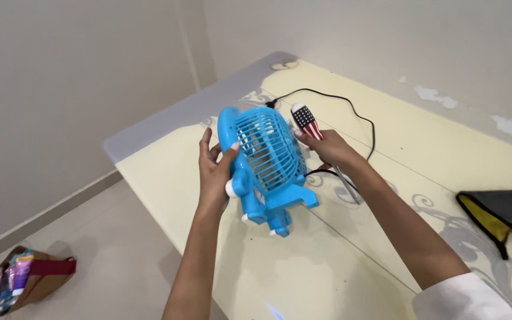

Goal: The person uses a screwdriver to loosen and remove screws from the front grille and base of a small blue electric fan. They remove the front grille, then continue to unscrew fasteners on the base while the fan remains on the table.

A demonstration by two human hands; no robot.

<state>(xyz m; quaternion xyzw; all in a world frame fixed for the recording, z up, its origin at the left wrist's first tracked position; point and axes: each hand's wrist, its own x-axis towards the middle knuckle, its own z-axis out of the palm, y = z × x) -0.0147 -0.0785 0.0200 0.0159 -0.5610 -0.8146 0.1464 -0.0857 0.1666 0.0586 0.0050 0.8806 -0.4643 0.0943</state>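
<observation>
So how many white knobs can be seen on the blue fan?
3: one knob by the left hand, two under the base. Others may be hidden.

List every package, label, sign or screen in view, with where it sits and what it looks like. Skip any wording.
Bag of packets: on the floor at lower left, brown and open-topped with a dark red strap, holding colourful wrappers.
Flag-pattern wrap on the screwdriver handle: in the right hand behind the blue fan, red and white stripes, dark blue starred end.
No signs or screens.
</observation>
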